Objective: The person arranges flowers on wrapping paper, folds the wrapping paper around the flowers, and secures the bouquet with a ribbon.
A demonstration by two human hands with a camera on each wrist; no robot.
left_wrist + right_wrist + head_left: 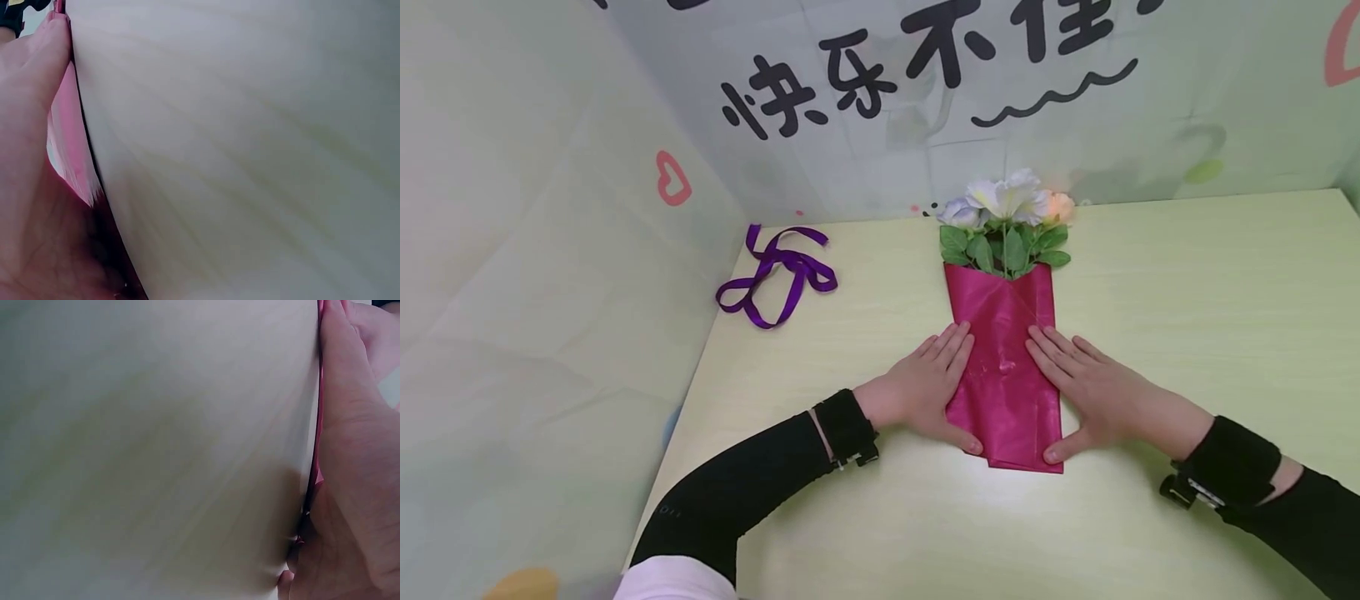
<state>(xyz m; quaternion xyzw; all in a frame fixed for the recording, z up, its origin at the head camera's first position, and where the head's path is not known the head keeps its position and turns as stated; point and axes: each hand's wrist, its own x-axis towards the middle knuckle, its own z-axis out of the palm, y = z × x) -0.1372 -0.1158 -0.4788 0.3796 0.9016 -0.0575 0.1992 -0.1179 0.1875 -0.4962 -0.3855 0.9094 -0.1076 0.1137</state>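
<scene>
A bouquet of flowers (1007,197) in white, lilac and peach, with green leaves, lies on the table. Dark pink wrapping paper (1006,367) covers its stems, folded over into a flat sleeve. My left hand (925,387) rests on the paper's left edge with fingers straight and the thumb near the lower corner. On the opposite edge, my right hand (1090,387) presses with straight fingers, its thumb by the bottom right corner. Both wrist views show the palm side of a hand (31,125) (362,450) along the pink paper's edge, close to the tabletop.
A loosely looped purple ribbon (782,275) lies at the table's far left. The pale table (1210,317) ends at a printed backdrop (865,158) with black characters and hearts, which also hangs along the left side.
</scene>
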